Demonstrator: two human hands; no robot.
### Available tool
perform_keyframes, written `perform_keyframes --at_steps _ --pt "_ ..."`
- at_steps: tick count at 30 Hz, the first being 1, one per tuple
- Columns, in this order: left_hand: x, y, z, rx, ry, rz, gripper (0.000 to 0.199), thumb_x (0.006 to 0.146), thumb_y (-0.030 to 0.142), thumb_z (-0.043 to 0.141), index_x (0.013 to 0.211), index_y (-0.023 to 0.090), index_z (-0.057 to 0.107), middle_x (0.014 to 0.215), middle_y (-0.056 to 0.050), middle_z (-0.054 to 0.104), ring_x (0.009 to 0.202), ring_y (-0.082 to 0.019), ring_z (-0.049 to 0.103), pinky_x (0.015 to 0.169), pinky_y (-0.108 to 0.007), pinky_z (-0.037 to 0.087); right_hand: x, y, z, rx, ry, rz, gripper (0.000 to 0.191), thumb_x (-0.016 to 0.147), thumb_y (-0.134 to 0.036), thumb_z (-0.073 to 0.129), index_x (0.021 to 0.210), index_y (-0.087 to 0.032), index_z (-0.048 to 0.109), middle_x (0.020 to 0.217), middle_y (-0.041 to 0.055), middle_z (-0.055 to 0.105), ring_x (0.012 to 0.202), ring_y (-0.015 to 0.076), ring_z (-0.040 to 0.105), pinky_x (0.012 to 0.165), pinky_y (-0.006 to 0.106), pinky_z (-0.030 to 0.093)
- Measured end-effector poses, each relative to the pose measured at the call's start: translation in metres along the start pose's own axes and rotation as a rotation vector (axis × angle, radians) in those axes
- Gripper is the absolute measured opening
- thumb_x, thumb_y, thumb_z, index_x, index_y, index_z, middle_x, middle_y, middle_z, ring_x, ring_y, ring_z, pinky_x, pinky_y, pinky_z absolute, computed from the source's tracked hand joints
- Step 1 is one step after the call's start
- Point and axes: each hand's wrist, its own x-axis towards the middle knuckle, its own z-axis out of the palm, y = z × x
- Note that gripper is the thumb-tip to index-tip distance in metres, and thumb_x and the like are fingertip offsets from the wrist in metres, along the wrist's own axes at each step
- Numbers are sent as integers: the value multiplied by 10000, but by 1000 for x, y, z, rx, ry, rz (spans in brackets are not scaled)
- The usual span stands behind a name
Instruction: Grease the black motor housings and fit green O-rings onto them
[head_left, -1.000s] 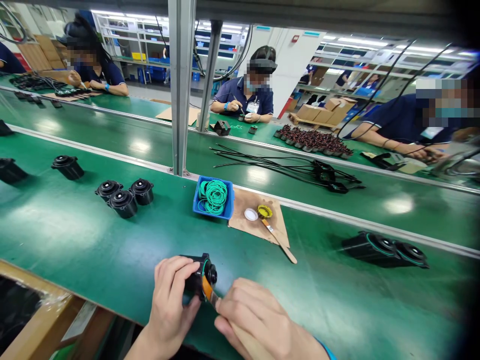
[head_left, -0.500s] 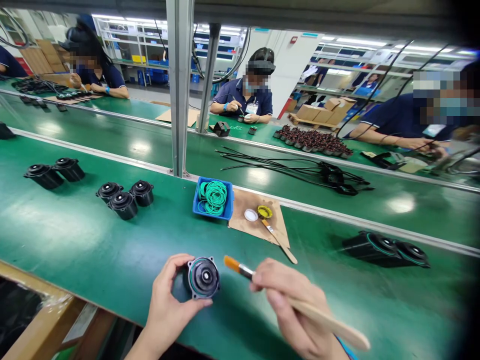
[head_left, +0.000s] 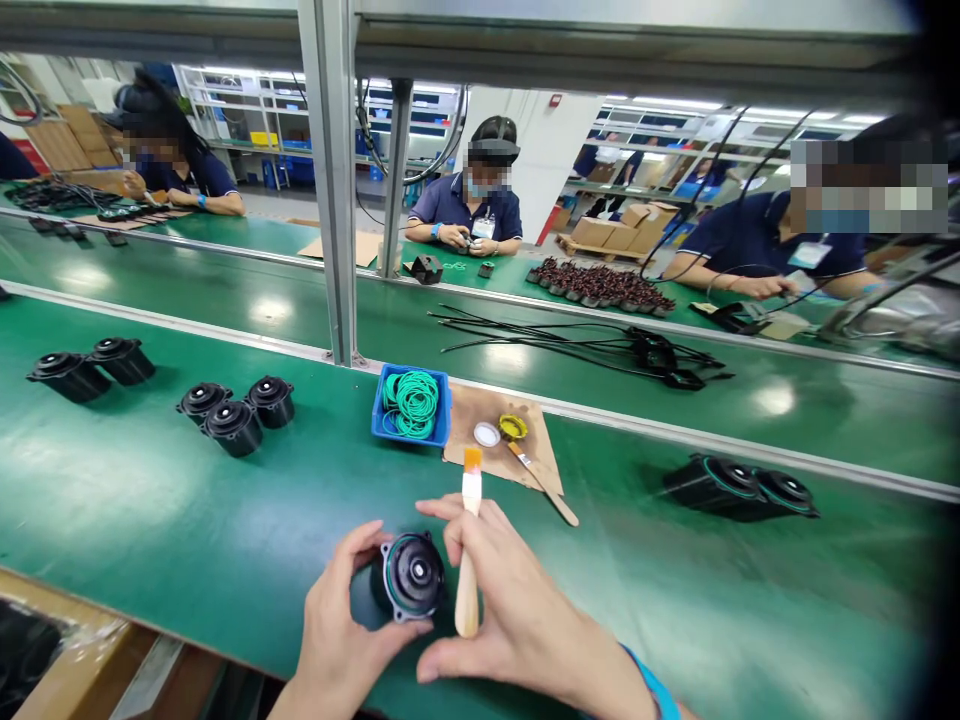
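Observation:
My left hand point(head_left: 343, 620) is closed around the side of a black cylindrical motor housing point(head_left: 414, 575), thumb in front and fingers behind. The housing leans slightly, its stepped round top facing me, and a green ring runs round the top beside the rim with screw lugs. At the housing's right side is my right hand point(head_left: 510, 600), thumb and forefinger spread toward it. That hand holds a paintbrush point(head_left: 466, 590) between its fingers, orange bristles up and wooden handle end down. Whether the right fingertips touch the housing I cannot tell.
A blue bin point(head_left: 411, 440) of green rings stands ahead. Beside it, cardboard point(head_left: 465, 452) carries a yellow-rimmed pot point(head_left: 513, 428), a white lid point(head_left: 486, 434) and a second brush point(head_left: 551, 490). More housings point(head_left: 234, 425) stand left and right point(head_left: 720, 485). A metal post point(head_left: 330, 200) rises ahead; co-workers sit opposite.
My right hand has moved left to the housing and opened its thumb and forefinger. The brush has swung from pointing left to upright. My left hand still holds the housing.

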Motion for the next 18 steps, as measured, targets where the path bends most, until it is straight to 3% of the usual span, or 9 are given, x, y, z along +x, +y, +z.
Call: perform_keyframes --at_steps 4,6,8,11,14,18 --pt "-7 -10 2 220 47 248 658 853 484 702 1376 186 435 1115 -137 715 965 -254 741 825 -377 638 -1 -6 16 -81 9 107 818 487 -678 878 987 -210 432 1147 184 615 1093 383 610 879 530 533" --pt "-7 -10 4 285 66 386 611 927 471 605 1417 164 405 1120 -158 697 986 -257 729 821 -367 630 0 -11 24 -61 8 181 746 544 -599 895 974 -214 422 1111 165 609 1161 395 578 911 522 521" --pt "-5 -8 9 312 129 440 572 969 428 544 1454 171 383 1114 -154 684 992 -257 716 821 -371 617 1 -16 29 -35 12 258 616 621 -416 886 942 -229 394 1089 129 594 1126 356 596 886 466 534" --pt "1 -1 20 324 182 457 580 994 394 500 1501 161 345 1107 -153 673 979 -259 701 809 -374 598 3 -18 24 -22 44 285 527 648 -251 794 928 -245 348 1035 68 569 899 244 629 771 363 544" --pt "8 4 25 387 127 567 733 935 402 610 1529 107 298 1160 -180 658 1025 -297 677 834 -403 582 3 -4 -3 -161 98 299 488 656 -241 744 906 -252 324 918 7 545 742 178 577 657 289 503" --pt "17 1 15 463 128 578 800 873 412 685 1529 149 311 1235 -177 623 1090 -344 636 879 -467 558 -4 45 -69 -616 175 551 376 731 -263 690 885 -236 349 887 25 545 771 191 572 680 290 478"
